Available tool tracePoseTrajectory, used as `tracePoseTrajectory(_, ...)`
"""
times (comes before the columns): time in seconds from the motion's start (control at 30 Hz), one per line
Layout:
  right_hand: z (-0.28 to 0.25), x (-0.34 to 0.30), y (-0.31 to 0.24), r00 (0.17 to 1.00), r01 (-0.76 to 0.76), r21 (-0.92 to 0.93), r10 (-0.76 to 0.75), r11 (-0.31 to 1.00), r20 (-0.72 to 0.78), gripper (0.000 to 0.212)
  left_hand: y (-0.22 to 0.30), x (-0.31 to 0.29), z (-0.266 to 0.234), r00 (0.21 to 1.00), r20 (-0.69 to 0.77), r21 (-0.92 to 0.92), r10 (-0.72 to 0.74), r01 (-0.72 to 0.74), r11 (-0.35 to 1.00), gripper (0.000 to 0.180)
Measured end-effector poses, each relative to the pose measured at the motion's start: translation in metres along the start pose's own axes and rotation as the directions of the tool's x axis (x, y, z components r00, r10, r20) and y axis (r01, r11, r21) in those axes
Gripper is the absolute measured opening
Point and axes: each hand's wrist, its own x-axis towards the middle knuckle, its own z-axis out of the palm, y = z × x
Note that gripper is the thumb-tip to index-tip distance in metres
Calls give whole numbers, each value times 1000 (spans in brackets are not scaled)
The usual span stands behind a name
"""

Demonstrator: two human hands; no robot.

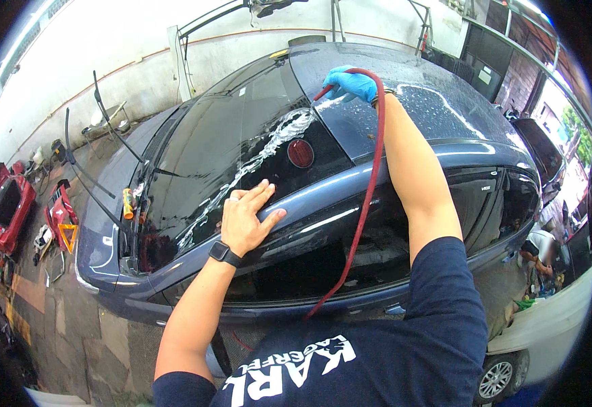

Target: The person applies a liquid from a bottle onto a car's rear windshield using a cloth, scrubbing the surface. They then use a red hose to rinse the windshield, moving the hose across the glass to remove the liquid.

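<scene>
The shirt (404,332) hides part of the red hose (362,220), and a far-off person (541,249) past three o'clock is blurry. The right hand (350,85), gloved, reaches up toward twelve o'clock, closed around the hose, its tip pointing toward eight. The left hand (245,218) holds nothing, thumb spread wide, seemingly resting on the car (404,146) near white foam (279,139). The wipers (111,117) stick up at ten o'clock.

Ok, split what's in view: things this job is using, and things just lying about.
In use:
gloved right hand
red hose
bare left hand
dark blue car
windshield

Lying about:
red car panel
orange triangle
</scene>
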Motion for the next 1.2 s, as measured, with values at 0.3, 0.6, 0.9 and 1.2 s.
tracePoseTrajectory(0.3, -8, 81, 32, 998, -10, -54, 7, 999, -70, 35, 2, 2, -1, 999, 24, -51, -30, 31, 998, 60)
tracePoseTrajectory(0.6, 11, 151, 38, 970, -202, 9, 201, 979, -138, 40, -3, 0, -2, 998, 16, -58, -54, 55, 997, 64)
tracePoseTrajectory(0.9, 31, 226, 98, 944, -213, 210, 256, 954, -207, 32, -7, 2, 1, 998, 25, -73, -65, 67, 995, 70)
tracePoseTrajectory(1.2, 50, 283, 122, 962, -60, 230, 118, 971, -246, 25, -13, 2, -3, 994, 59, -86, -88, 93, 992, 73)
